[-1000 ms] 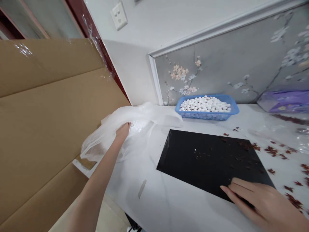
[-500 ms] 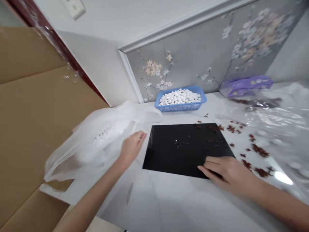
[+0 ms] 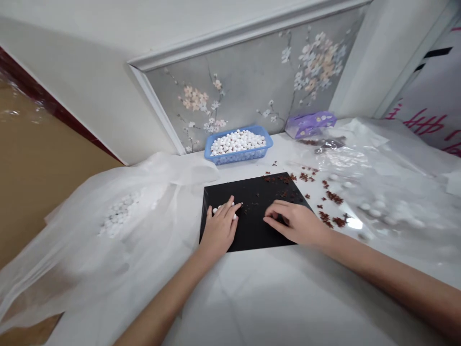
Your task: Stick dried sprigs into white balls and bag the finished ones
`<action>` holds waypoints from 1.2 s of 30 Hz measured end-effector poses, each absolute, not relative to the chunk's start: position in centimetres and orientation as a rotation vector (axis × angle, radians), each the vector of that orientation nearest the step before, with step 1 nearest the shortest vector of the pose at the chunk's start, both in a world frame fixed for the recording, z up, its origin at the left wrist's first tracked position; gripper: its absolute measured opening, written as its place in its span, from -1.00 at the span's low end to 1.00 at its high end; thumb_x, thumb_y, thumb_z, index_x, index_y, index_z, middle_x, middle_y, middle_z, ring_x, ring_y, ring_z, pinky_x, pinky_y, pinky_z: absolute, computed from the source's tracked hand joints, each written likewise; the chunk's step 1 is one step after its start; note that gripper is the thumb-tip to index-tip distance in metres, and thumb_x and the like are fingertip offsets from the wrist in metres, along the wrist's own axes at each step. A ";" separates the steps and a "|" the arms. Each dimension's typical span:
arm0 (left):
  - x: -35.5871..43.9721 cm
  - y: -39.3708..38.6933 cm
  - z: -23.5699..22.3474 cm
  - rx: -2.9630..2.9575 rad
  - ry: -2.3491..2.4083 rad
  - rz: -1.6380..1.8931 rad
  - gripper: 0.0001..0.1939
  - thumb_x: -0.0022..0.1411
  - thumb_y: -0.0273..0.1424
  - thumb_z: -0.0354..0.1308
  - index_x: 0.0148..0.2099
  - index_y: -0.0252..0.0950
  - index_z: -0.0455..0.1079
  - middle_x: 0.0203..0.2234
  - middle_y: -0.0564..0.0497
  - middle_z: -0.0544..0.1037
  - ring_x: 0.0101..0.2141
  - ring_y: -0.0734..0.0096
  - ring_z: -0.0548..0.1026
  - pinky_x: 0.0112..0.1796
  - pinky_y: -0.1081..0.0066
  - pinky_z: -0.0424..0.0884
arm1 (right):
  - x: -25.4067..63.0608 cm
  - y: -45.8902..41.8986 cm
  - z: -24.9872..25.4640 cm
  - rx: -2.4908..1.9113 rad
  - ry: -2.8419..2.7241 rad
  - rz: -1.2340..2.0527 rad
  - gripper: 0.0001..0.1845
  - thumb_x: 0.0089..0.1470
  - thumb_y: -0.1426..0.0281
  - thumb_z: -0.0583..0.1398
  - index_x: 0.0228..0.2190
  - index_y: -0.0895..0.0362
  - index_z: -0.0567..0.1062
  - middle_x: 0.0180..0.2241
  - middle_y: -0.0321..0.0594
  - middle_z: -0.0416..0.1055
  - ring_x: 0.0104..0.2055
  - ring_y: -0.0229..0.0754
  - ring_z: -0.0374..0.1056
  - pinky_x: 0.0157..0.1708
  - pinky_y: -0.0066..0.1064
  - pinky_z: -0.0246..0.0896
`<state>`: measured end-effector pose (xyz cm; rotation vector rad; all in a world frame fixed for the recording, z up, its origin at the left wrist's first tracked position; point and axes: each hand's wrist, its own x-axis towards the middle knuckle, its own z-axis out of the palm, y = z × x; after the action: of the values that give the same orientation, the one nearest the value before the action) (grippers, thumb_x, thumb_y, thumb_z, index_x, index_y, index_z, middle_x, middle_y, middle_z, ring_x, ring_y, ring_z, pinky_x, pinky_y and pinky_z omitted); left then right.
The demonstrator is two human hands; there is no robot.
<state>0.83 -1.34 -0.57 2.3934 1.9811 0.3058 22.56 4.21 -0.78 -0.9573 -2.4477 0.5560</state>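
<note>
Small white beads (image 3: 218,209): round, so no direction of their own. A few lie in a loose, short group across the left end of a black board (image 3: 248,235), whose long sides run left to right. They sit at and under the fingertips of the left hand (image 3: 220,227).

Left hand: palm down, fingers spread apart, tips resting on the beads, not clamped on them.

Right hand (image 3: 292,221): on the right part of the board, well apart from the beads, fingers together and curled, tips down. Whether it pinches anything cannot be told.

Around the board: dark red star-shaped pieces (image 3: 333,197), scattered on and to the right of it. Blue plastic basket (image 3: 248,152) beyond the board, full of more white beads. Nothing stands between it and the hands.

Further: white plastic bag (image 3: 154,178) at left, holding a heap of beads. Clear plastic sheet (image 3: 382,163) at right. Purple packet (image 3: 309,124) against a blossom-painted wall panel (image 3: 252,96). White tabletop (image 3: 288,298) beneath all.
</note>
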 end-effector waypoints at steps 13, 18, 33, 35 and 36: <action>0.2 -1.9 0.4 1.942 1.895 1.145 -0.61 0.35 -0.25 -0.30 -0.29 -0.25 0.32 -0.16 -0.09 0.46 -0.04 0.28 0.34 0.01 0.21 0.17 | 16.9 4.0 -1.8 -1.052 -2.287 0.593 -0.85 0.13 0.45 0.06 -0.37 0.12 0.44 -0.31 -0.24 0.37 -0.39 -0.29 0.33 -0.44 -0.49 0.16; 1.9 -3.3 1.3 1.344 1.648 1.491 -0.69 0.33 -0.20 -0.25 -0.42 -0.22 0.08 -0.59 0.14 0.16 -0.57 0.52 0.16 -0.50 0.49 0.15 | 17.4 3.1 -1.6 -0.893 -1.947 0.584 -0.91 0.12 0.38 0.12 -0.36 0.12 0.41 -0.39 -0.28 0.30 -0.59 -0.41 0.14 -0.58 -0.51 0.12; 4.7 -3.6 0.3 0.705 1.089 1.148 -0.57 0.09 -0.03 0.04 -0.50 -0.27 0.05 -0.67 0.20 0.00 -0.63 0.60 -0.09 -0.62 0.55 -0.12 | 17.0 0.9 -1.5 -0.749 -1.835 0.747 -0.90 0.14 0.41 0.09 -0.33 0.09 0.42 -0.37 -0.26 0.31 -0.52 -0.38 0.19 -0.58 -0.52 0.15; 4.6 -3.5 0.4 0.703 1.065 1.124 -0.57 0.09 -0.03 0.04 -0.51 -0.28 0.05 -0.67 0.19 0.00 -0.62 0.61 -0.10 -0.62 0.56 -0.11 | 17.0 0.9 -1.5 -0.756 -1.832 0.749 -0.90 0.14 0.41 0.09 -0.33 0.09 0.42 -0.38 -0.27 0.31 -0.53 -0.39 0.19 -0.58 -0.53 0.14; 4.6 -3.5 0.4 0.704 1.059 1.114 -0.56 0.08 -0.03 0.05 -0.52 -0.28 0.04 -0.67 0.19 0.00 -0.62 0.61 -0.10 -0.62 0.57 -0.12 | 16.9 0.9 -1.5 -0.762 -1.831 0.750 -0.91 0.14 0.40 0.10 -0.34 0.09 0.42 -0.38 -0.28 0.31 -0.53 -0.39 0.18 -0.58 -0.53 0.14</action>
<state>4.59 -3.53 0.43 0.7044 1.0589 1.1138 16.94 0.92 -1.45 -0.7616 -1.8307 0.7495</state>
